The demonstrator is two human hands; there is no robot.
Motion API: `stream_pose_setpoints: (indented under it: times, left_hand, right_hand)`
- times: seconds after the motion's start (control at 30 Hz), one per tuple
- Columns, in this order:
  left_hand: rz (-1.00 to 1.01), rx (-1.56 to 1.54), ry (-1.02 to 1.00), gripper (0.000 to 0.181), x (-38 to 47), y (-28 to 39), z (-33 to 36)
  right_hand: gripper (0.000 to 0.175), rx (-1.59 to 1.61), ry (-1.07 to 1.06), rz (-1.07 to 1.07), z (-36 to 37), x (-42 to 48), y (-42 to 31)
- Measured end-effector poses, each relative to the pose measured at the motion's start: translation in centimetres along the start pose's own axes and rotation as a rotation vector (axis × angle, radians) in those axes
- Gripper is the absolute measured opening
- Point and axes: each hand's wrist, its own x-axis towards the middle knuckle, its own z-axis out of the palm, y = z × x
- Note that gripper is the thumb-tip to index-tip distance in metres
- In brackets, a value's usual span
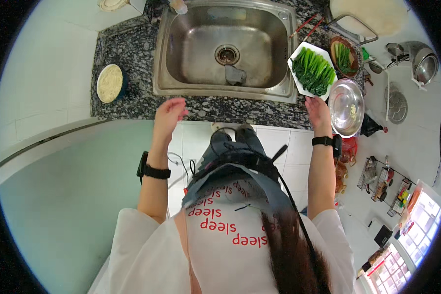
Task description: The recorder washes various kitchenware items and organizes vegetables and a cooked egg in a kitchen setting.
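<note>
Before me is a stainless steel sink (202, 40) set in a speckled granite counter, with a grey cloth (235, 75) beside its drain. A white angular plate (304, 88) of green leafy vegetables (313, 71) rests at the sink's right edge. My right hand (319, 112) is at the plate's near edge, fingers against or just beside it; whether they grip it, I cannot tell. My left hand (172, 113) hovers over the counter's front edge, fingers loosely curled and holding nothing. Left of the sink stands a bowl of pale noodles (110, 83).
A steel bowl (345, 104) with small pale pieces stands right of the plate. Behind it sits a brown bowl (332, 46) with green stalks. Red chopsticks (313, 29) lie near the sink's back right. A bottle (178, 6) stands at the back left.
</note>
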Motion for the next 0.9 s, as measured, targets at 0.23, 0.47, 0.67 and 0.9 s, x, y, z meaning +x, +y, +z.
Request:
stream_pose_setpoints:
  times: [0.23, 0.47, 0.67, 0.9]
  left_hand:
    - [-0.014, -0.053, 0.015, 0.029, 1.5, 3.0, 2.3]
    - [-0.013, -0.084, -0.199, 0.032, 3.7, 4.7, 8.7]
    - [-0.01, -0.059, -0.569, 0.046, 8.4, 4.5, 17.2]
    - [-0.224, -0.302, -0.739, 0.044, 10.7, 3.8, 21.0]
  right_hand:
    - [0.012, -0.012, 0.018, -0.032, -0.1, 1.0, 0.5]
    - [0.013, -0.076, 0.091, -0.087, 0.3, 0.2, 0.5]
    - [0.011, -0.168, 0.052, -0.096, 0.8, -1.2, -0.2]
    - [0.016, -0.331, -0.081, -0.081, 3.5, -3.3, -1.3]
